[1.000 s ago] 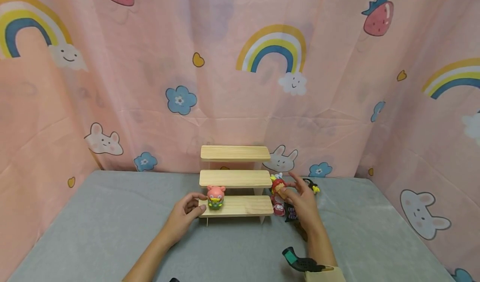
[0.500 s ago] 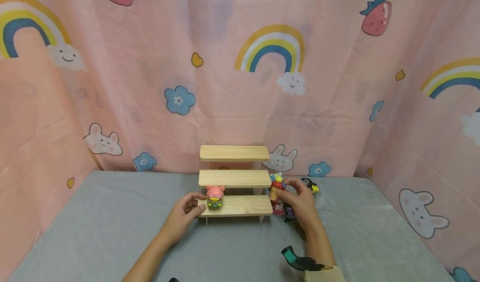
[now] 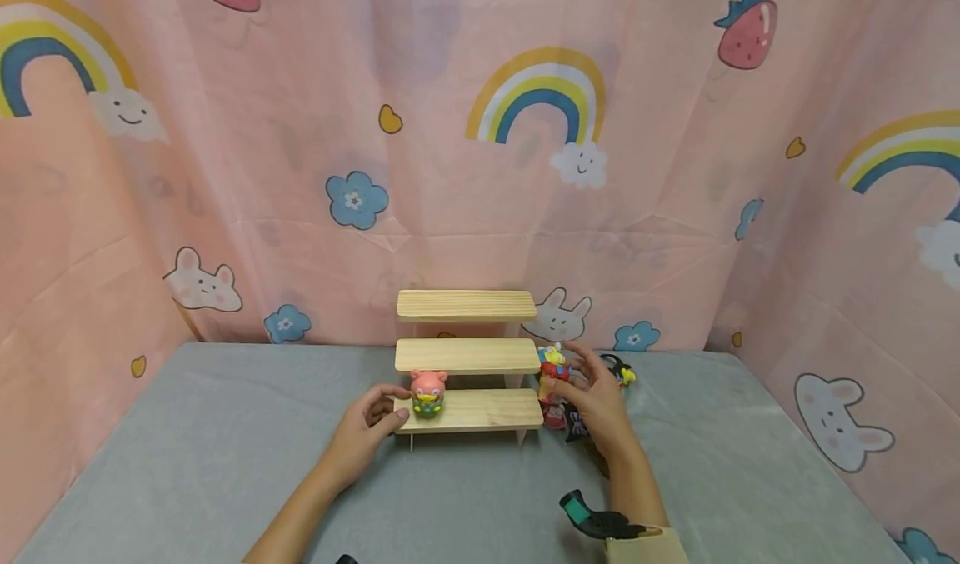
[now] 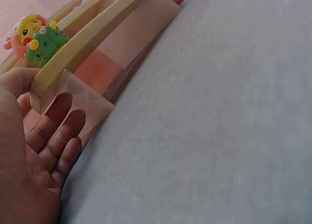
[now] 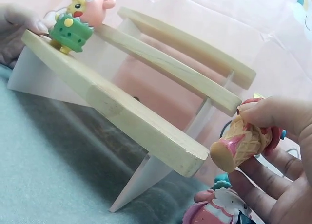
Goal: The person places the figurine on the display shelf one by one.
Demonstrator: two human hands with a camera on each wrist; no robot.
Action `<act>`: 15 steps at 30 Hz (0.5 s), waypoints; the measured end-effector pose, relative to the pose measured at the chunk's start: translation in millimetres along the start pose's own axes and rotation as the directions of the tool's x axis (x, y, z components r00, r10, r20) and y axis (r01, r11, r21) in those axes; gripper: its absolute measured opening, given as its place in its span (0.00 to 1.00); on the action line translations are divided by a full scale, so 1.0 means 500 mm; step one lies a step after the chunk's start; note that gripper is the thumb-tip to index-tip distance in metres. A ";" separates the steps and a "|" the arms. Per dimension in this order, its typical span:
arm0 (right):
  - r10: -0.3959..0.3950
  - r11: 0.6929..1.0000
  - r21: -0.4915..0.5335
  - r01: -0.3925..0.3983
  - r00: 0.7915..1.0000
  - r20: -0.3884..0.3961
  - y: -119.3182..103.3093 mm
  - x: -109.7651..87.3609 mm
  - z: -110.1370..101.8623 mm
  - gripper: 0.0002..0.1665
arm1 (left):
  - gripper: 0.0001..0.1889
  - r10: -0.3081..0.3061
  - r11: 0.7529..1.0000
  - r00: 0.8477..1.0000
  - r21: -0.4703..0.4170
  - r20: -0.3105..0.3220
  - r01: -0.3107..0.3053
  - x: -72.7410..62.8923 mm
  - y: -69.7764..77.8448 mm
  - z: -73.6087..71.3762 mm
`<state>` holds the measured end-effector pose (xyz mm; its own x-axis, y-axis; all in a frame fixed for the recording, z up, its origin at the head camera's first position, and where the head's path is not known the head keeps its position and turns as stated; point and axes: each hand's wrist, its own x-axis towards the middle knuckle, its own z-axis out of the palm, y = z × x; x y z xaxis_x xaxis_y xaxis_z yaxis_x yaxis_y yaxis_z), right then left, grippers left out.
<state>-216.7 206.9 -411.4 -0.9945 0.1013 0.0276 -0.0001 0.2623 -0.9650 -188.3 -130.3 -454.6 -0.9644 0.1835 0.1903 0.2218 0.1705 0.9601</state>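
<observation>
My left hand holds the left end of the lowest board of a three-tier wooden display stand, its thumb and forefinger at the board's end. Beside those fingers, a toy figure with a pink bear-like hood, yellow face and green body stands upright on that board. To the stand's right, my right hand pinches a toy figure with a waffle-cone base and red upper part. In the right wrist view that cone is tilted, base toward the lowest board's right end. The thumb covers part of its red top.
Close below the right hand lies a pink and white toy figure. A dark piece with a purple pattern is beside it. Behind the hand is a black and yellow item. A pink printed curtain backs the grey-covered table.
The cone-based figure has turned more upright in my right hand and then tilted slightly, staying right of the stand. My left hand keeps its place, and the view has shifted slightly.
</observation>
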 end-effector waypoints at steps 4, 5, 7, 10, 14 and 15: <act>-0.009 1.000 0.021 0.008 1.000 0.013 0.000 -0.001 0.000 0.36 | 0.13 -0.014 1.000 1.000 0.011 -0.007 0.014 -0.001 0.001 0.002; -0.012 0.999 0.035 0.012 1.000 0.016 -0.001 -0.002 0.000 0.35 | 0.13 -0.016 1.000 1.000 0.013 -0.009 0.016 0.000 0.000 0.002; -0.024 0.999 0.048 0.023 1.000 0.019 -0.004 -0.004 0.000 0.34 | 0.13 -0.014 1.000 1.000 0.022 -0.015 0.015 0.001 -0.002 0.003; -0.043 0.998 0.043 0.043 0.999 0.013 -0.010 -0.006 0.000 0.33 | 0.13 -0.014 0.999 1.000 0.029 -0.020 0.015 0.002 -0.004 0.002; -0.058 0.998 0.006 0.058 0.998 0.009 -0.018 -0.009 0.001 0.34 | 0.13 -0.013 0.999 1.000 0.036 -0.021 0.014 0.002 -0.006 0.001; -0.061 0.998 0.003 0.061 0.998 0.009 -0.020 -0.010 0.002 0.35 | 0.13 -0.013 0.999 1.000 0.038 -0.019 0.014 0.002 -0.006 0.001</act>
<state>-211.8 202.8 -402.1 -0.9936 0.0761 0.0836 -0.0607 0.2649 -0.9624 -189.8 -130.1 -457.2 -0.9698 0.1632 0.1813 0.2137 0.2098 0.9541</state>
